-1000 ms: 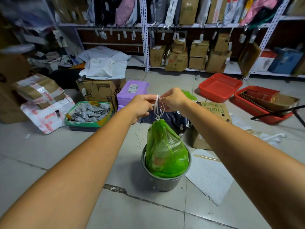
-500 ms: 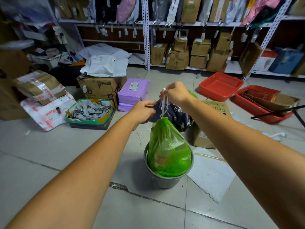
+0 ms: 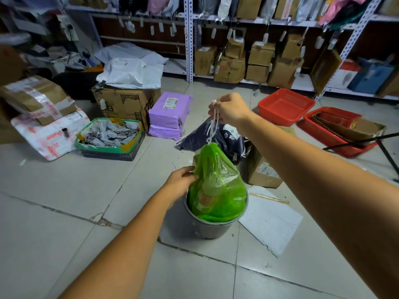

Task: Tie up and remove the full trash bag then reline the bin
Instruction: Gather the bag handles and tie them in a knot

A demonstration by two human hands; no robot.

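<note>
1 grn bag [image 3: 218,186], 1 bin [image 3: 207,230], 2 hands [image 3: 180,182] [image 3: 231,108], 2 purple pkgs [image 3: 170,110] [image 3: 165,131]

The translucent green plastic trash bag [image 3: 218,186] has a white drawstring cord [image 3: 212,128], against a plain grey round plastic bin [image 3: 207,228]. Behind are purple wrapped parcels [image 3: 170,111], a bright red plastic basket [image 3: 285,106], and a dark navy pouch [image 3: 226,137] printed with white paw marks.

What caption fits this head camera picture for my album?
Right hand holds the white drawstring of the green trash bag; left hand touches the bag in the grey bin.
</note>
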